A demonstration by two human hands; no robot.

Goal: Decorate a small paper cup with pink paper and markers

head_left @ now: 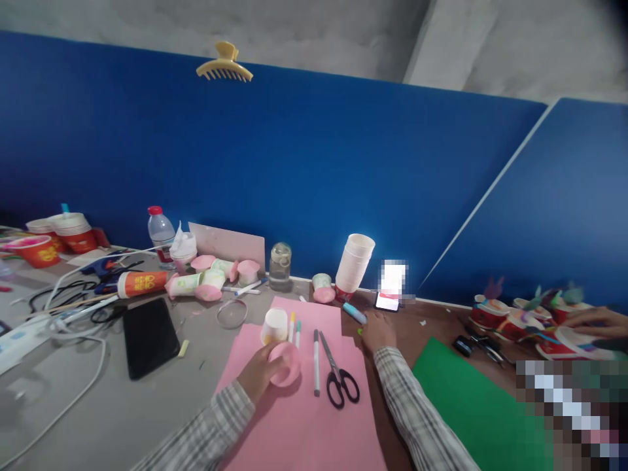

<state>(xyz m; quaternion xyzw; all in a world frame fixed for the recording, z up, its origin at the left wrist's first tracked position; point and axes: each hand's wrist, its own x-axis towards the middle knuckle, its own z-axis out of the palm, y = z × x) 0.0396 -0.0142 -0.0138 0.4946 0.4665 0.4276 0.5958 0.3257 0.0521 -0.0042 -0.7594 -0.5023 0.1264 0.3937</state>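
Note:
My left hand [258,373] grips a paper cup [280,347] lying on its side over a pink paper sheet [304,418]; the cup's base is wrapped in pink. My right hand [379,330] reaches to the far edge of the pink sheet, close to a blue marker [354,313]; its fingers look curled, and whether they hold anything is unclear. Black scissors [338,373] and a grey pen [316,361] lie on the pink sheet between my hands. Two small markers [294,327] rest beside the cup.
A stack of white cups [354,263], a glass jar [280,266], a phone [391,288], a black tablet [148,336], a water bottle [160,232], pink-capped cups [210,278] and cables [59,314] crowd the table. Green paper [466,399] lies right; another person's hand [596,322] touches decorated red cups [515,320].

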